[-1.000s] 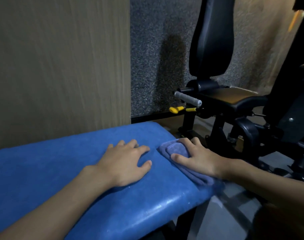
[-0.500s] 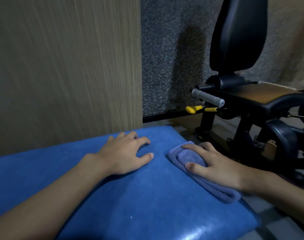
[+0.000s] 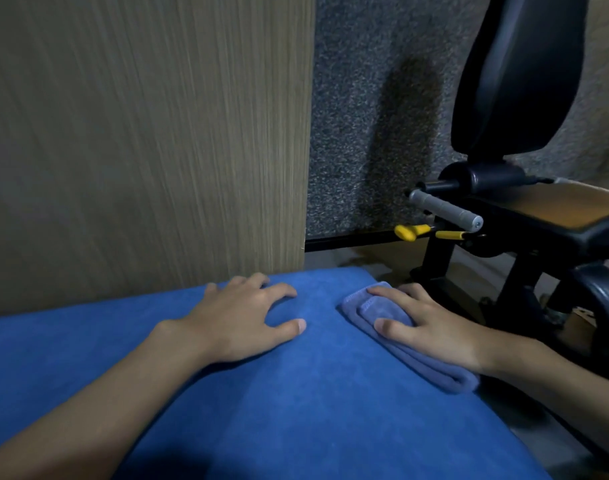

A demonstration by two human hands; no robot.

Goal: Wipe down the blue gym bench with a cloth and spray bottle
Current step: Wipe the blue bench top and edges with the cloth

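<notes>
Listing from the lower edge of the frame upward.

Bench (image 3: 296,410): blue pad filling the lower half of the frame, its far corner at centre right. Our two forearms cross it from the bottom.

Left hand (image 3: 240,320): centre of the frame, flat on the bare pad, fingers spread and holding nothing. We judge it a brace.

Right hand (image 3: 431,327): centre right, close to the pad's right edge. Its fingers are spread on top of the cloth and press it down rather than pinching it.

Cloth (image 3: 379,306): folded, paler blue, lying on the pad under the right hand. One end shows past the fingertips and the other trails to the pad's edge by the wrist.

Spray bottle: not in view, so we cannot place it.

Step in hand, as we judge it: wiping, at the far right corner of the pad. We cannot tell whether the pad is wet.

Next move calls for: steady pressure through the flat palm and overlapping strokes toward the lower left, with the left hand lifted out of the path. The cloth sits near the edge, so an outward stroke could drag it off.

Wood panel (image 3: 140,133): upper left, behind the bench.

Grey wall (image 3: 365,133): upper centre.

Black machine (image 3: 518,71): upper right, with a grey handle (image 3: 445,209) and a yellow lever (image 3: 408,232) at centre right, apart from the bench.
</notes>
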